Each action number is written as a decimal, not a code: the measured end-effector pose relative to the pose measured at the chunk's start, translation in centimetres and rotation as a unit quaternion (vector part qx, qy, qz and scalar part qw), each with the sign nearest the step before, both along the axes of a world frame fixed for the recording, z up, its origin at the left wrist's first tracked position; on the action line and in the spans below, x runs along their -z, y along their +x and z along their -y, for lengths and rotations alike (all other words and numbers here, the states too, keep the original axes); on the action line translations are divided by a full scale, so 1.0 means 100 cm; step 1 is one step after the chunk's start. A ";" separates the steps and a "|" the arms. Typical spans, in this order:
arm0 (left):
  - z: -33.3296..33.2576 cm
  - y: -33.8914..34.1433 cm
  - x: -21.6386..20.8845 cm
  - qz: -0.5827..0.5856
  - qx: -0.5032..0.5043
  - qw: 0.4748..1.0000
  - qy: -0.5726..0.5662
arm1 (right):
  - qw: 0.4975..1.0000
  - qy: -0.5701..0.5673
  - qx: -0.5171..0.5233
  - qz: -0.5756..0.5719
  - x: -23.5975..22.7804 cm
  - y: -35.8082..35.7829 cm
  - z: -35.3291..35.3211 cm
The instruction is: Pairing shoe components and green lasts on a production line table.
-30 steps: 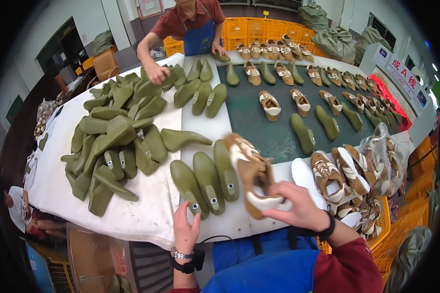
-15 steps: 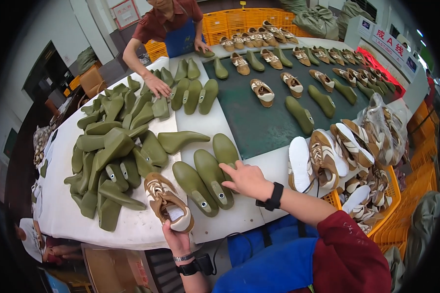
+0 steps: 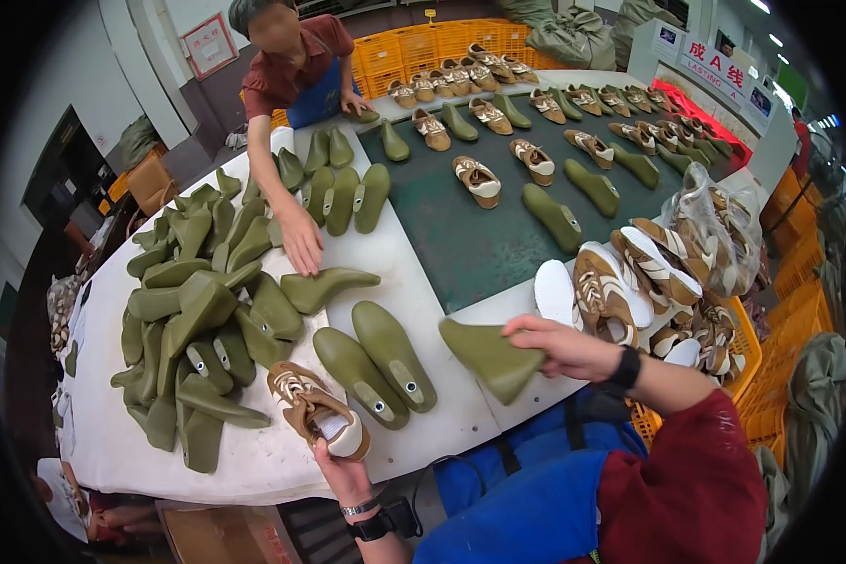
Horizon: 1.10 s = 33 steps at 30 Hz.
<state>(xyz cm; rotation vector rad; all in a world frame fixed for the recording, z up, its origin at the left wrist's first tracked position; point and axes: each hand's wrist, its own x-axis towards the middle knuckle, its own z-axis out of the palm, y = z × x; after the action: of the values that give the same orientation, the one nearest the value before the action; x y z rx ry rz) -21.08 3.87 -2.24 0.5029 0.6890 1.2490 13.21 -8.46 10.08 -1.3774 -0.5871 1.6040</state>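
My left hand point(image 3: 345, 473) grips a brown sneaker point(image 3: 312, 402) with cream stripes by its heel, at the near edge of the white table. In my right hand point(image 3: 569, 346) is a green shoe last point(image 3: 494, 362), held in the air over the table's near side. The fingers close round one end of it. Between my hands, two more green lasts point(image 3: 385, 352) lie side by side on the white top. A loose last point(image 3: 329, 289) rests just beyond them, beside a big heap of lasts point(image 3: 193, 310) on the left.
A co-worker's hand point(image 3: 303, 242) reaches over the heap. The dark green conveyor belt point(image 3: 423, 249) carries sneakers and lasts in rows. Right of me, several sneakers point(image 3: 620, 282) lie piled at the table edge, above a yellow crate point(image 3: 750, 352) of more sneakers.
My right hand has picked up the last from the row and moved it right. My left hand still holds the sneaker. The co-worker's hand has come nearer, toward the loose last.
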 end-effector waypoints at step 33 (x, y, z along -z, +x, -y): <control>0.033 -0.006 -0.028 -0.153 -0.041 0.987 0.024 | 0.678 -0.006 -0.193 0.709 0.111 0.126 -0.230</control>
<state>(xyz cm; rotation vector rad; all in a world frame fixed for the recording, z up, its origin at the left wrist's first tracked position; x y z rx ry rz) -21.65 0.53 0.54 0.7208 0.9480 1.2804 25.79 14.52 -1.02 -2.4855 -1.8362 0.4211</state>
